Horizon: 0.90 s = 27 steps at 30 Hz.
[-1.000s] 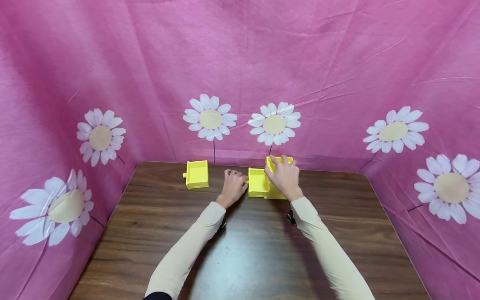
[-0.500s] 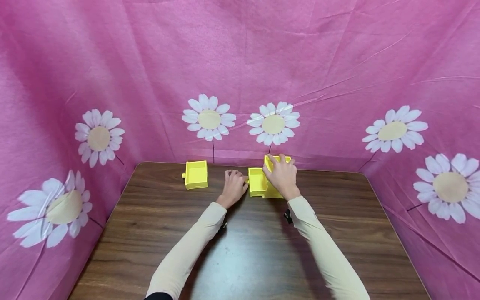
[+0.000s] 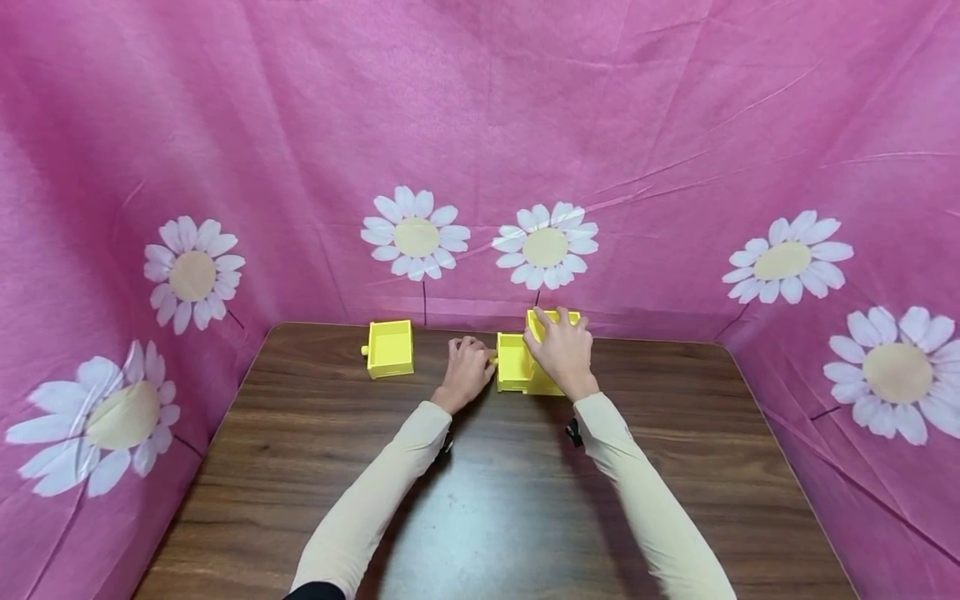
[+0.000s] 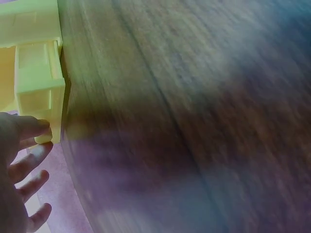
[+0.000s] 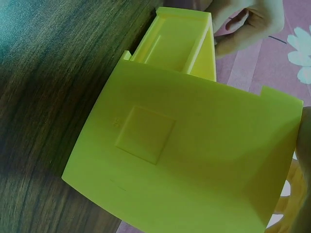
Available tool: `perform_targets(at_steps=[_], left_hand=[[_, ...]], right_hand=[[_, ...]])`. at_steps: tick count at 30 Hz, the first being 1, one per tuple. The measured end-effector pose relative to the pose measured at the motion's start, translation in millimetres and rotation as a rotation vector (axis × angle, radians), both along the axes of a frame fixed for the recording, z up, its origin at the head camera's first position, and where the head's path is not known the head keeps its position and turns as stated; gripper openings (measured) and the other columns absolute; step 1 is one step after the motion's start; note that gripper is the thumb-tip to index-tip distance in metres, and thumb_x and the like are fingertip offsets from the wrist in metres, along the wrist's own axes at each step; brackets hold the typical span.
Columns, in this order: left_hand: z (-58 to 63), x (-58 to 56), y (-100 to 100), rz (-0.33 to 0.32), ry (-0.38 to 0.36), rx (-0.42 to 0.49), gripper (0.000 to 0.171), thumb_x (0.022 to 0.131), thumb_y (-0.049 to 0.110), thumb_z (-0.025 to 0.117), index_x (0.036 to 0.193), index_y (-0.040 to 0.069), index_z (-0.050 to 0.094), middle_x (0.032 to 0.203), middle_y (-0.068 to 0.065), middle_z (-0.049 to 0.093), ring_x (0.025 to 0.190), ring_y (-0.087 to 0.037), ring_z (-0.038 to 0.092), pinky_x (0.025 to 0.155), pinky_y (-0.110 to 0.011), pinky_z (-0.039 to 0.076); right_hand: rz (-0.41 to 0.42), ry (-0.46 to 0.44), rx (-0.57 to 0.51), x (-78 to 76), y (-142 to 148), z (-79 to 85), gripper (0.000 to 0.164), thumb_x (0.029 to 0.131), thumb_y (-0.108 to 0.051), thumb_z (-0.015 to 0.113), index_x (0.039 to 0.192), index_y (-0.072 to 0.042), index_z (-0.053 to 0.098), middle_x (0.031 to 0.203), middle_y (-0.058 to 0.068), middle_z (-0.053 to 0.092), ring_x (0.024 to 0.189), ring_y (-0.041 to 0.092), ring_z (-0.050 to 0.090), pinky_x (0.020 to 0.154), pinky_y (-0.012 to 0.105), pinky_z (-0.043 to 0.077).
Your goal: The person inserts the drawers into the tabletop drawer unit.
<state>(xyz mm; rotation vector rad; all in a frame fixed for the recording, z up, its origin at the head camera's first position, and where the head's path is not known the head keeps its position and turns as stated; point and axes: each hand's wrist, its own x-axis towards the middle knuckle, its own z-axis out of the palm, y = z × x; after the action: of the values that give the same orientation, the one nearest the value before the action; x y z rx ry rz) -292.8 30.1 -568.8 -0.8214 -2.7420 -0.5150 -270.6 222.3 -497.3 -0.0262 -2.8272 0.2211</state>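
In the head view my left hand (image 3: 465,371) is at the front of a small yellow drawer (image 3: 513,362), which sticks out of the left side of a yellow drawer casing (image 3: 546,383). Thumb and fingers pinch its round knob (image 4: 43,137) in the left wrist view. My right hand (image 3: 566,354) grips the casing from above, its spread fingers over the top edges and covering part of it. The right wrist view shows the casing's flat side, with a raised square on it and the drawer protruding beyond. A second yellow drawer (image 3: 391,348) with a knob lies apart on the left.
Everything stands near the back edge of a brown wood-grain table (image 3: 480,517). A pink cloth (image 3: 480,125) with printed daisies hangs behind the table and along both sides.
The drawer has slid slightly farther into the casing, so less of it shows between my hands. Both hands keep their hold. The head view has shifted a little.
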Motion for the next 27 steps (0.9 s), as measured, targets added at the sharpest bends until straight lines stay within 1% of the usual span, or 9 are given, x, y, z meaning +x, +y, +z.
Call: perform_targets(at_steps=[5, 10, 12, 17, 21, 24, 27], left_hand=[[0.1, 0.3, 1.2, 0.003, 0.016, -0.002, 0.017, 0.093, 0.018, 0.076, 0.109, 0.013, 0.082, 0.109, -0.008, 0.077, 0.118, -0.031, 0.061, 0.106, -0.054, 0.038], [2.5, 1.2, 1.8, 0.010, 0.019, -0.002, 0.016, 0.094, 0.018, 0.076, 0.109, 0.013, 0.081, 0.109, -0.008, 0.077, 0.119, -0.031, 0.061, 0.106, -0.053, 0.038], [3.4, 1.7, 2.1, 0.010, 0.012, -0.002, 0.017, 0.095, 0.019, 0.075, 0.109, 0.012, 0.081, 0.110, -0.008, 0.077, 0.120, -0.031, 0.060, 0.107, -0.054, 0.038], [3.0, 2.6, 3.1, 0.008, -0.006, 0.007, 0.018, 0.096, 0.018, 0.074, 0.112, 0.010, 0.080, 0.113, -0.010, 0.076, 0.121, -0.032, 0.060, 0.108, -0.054, 0.037], [2.3, 3.0, 4.1, 0.005, -0.002, 0.025, 0.018, 0.095, 0.016, 0.075, 0.112, 0.009, 0.080, 0.112, -0.011, 0.076, 0.120, -0.033, 0.061, 0.107, -0.055, 0.038], [1.4, 3.6, 4.7, 0.003, 0.020, 0.036, 0.018, 0.094, 0.015, 0.076, 0.110, 0.008, 0.080, 0.111, -0.011, 0.077, 0.118, -0.033, 0.062, 0.106, -0.055, 0.038], [0.2, 4.6, 5.1, 0.002, 0.036, 0.044, 0.017, 0.094, 0.015, 0.076, 0.109, 0.008, 0.080, 0.109, -0.011, 0.077, 0.117, -0.033, 0.062, 0.105, -0.054, 0.039]], right_hand=[[0.005, 0.007, -0.008, 0.5, -1.4, -1.8, 0.054, 0.100, -0.048, 0.057, 0.146, -0.021, 0.064, 0.138, 0.025, 0.060, 0.108, 0.066, 0.058, 0.069, 0.061, 0.058], [0.006, 0.025, -0.009, 0.4, -2.3, -0.8, 0.052, 0.101, -0.047, 0.058, 0.145, -0.021, 0.064, 0.139, 0.025, 0.061, 0.106, 0.065, 0.058, 0.069, 0.061, 0.059], [0.007, 0.024, -0.012, 0.5, -2.4, 0.2, 0.052, 0.100, -0.047, 0.059, 0.145, -0.021, 0.064, 0.140, 0.025, 0.061, 0.107, 0.065, 0.058, 0.069, 0.061, 0.059], [-0.001, -0.001, -0.015, 0.8, -1.5, 0.9, 0.053, 0.101, -0.048, 0.056, 0.147, -0.022, 0.063, 0.142, 0.024, 0.059, 0.109, 0.065, 0.058, 0.071, 0.061, 0.059], [-0.006, -0.011, -0.031, 0.9, -0.8, 1.0, 0.053, 0.101, -0.048, 0.056, 0.147, -0.022, 0.062, 0.143, 0.025, 0.058, 0.110, 0.064, 0.057, 0.071, 0.062, 0.059], [-0.010, -0.015, -0.047, 1.2, -0.7, 1.0, 0.054, 0.101, -0.048, 0.054, 0.147, -0.022, 0.062, 0.144, 0.025, 0.058, 0.112, 0.064, 0.056, 0.076, 0.065, 0.057], [-0.014, -0.015, -0.036, 1.7, -0.6, 0.3, 0.054, 0.101, -0.050, 0.053, 0.147, -0.022, 0.062, 0.144, 0.024, 0.058, 0.111, 0.064, 0.056, 0.086, 0.069, 0.052]])
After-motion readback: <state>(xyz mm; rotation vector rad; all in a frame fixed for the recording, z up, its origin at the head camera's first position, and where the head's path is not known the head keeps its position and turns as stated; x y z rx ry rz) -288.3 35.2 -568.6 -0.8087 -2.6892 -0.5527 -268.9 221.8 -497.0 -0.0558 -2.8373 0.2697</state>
